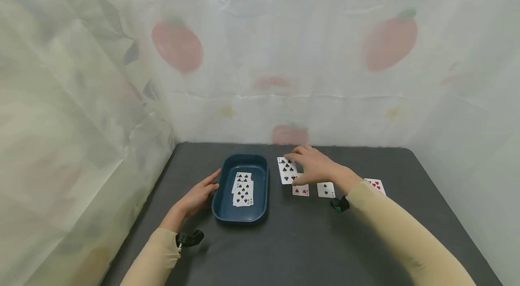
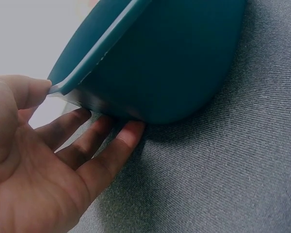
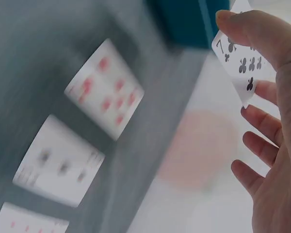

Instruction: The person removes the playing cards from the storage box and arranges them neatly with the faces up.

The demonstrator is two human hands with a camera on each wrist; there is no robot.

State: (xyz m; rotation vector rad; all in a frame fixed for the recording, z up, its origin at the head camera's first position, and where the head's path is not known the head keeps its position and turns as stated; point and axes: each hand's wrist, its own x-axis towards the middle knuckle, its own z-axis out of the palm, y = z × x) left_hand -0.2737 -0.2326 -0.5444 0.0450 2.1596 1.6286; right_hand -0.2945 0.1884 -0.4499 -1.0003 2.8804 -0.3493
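Observation:
My right hand (image 1: 314,164) pinches a seven of clubs (image 3: 242,63) near its edge; the right wrist view shows the card raised, with the thumb on its face. In the head view this card (image 1: 285,171) appears to the right of a dark blue tray (image 1: 239,219). Several overlapping black-suited cards (image 1: 243,193) lie face up inside the tray. At the tray's left side is my left hand (image 1: 197,198). The left wrist view shows its thumb touching the rim and extended fingertips against the outer wall (image 2: 174,68).
On the dark table (image 1: 292,250), a heart card (image 1: 300,191) and a spade card (image 1: 326,190) lie below the right hand. Another heart card (image 1: 376,185) is farther right, partly hidden by the forearm. A patterned curtain (image 1: 284,51) hangs behind the table.

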